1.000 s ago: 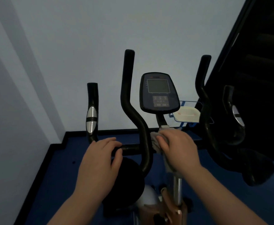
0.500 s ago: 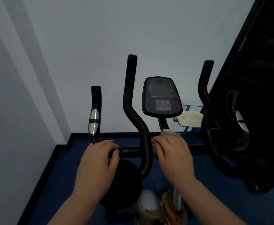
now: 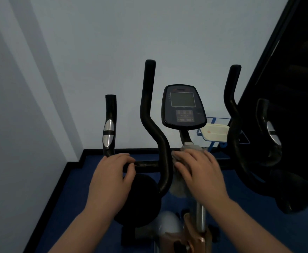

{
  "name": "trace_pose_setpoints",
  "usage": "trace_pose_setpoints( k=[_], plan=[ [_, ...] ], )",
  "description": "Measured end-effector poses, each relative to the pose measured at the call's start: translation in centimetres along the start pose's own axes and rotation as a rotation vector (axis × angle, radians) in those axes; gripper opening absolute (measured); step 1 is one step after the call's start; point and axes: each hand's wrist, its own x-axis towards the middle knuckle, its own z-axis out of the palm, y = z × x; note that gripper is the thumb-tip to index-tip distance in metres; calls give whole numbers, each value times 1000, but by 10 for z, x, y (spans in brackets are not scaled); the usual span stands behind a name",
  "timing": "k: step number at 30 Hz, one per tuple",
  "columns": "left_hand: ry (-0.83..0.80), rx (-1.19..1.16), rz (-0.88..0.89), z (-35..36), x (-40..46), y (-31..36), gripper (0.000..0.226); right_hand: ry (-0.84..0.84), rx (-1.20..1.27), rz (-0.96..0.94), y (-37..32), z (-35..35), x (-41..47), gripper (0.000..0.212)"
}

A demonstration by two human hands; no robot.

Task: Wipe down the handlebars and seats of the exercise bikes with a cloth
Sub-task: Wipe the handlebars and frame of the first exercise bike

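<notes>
Handlebar crossbar [image 3: 147, 164] of the exercise bike runs level from left to right across the middle of the view, its long axis side to side. From it a curved black grip [image 3: 150, 114] rises and points up toward the wall, and a shorter left grip [image 3: 110, 125] with a silver sensor pad stands upright at the bar's left end. A matching curved grip [image 3: 231, 110] rises on the right side. The grey cloth [image 3: 179, 185] is draped over the crossbar just right of the central curved grip, below the console [image 3: 183, 106], with its loose end hanging down toward the steel post. The right hand [image 3: 200, 170] lies on top of the cloth, fingers fairly straight and spread, pressing it onto the bar. The left hand [image 3: 113, 174] is wrapped around the crossbar near its left end, fingers curled over it, well apart from the cloth. A white tray [image 3: 215, 132] sits in a blue frame behind the console
</notes>
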Motion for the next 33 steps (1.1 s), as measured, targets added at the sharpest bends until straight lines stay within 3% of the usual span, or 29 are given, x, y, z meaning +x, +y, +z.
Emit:
trace_pose_setpoints(
  k=[4,9,12,16,20,23,25,27,31,33],
  plan=[
    [11,10,-1,0,1,2,14,-141,93,91,5,-5,21,23],
    [9,7,-16,1,0,1,14,41,96,169,-15,6,4,9],
    [4,10,-25,1,0,0,15,68,41,112,-11,4,0,8],
    [6,8,-18,1,0,0,14,-55,5,209,-14,7,24,19],
    [-9,-24,-41,1,-1,1,15,37,41,144,-16,6,0,8],
    [-7,-25,-38,1,-1,1,15,5,-49,105,-4,-1,-6,23],
    [-5,-16,-24,0,0,0,15,-69,2,210,-7,-3,9,13],
    [-13,-12,-24,1,0,-1,16,-91,35,288,-17,2,23,16],
    [-21,-28,-33,0,0,0,16,29,-13,215,-29,6,9,16],
    [-25,-36,-35,0,0,0,16,71,-40,134,-21,2,-6,25]
  ],
)
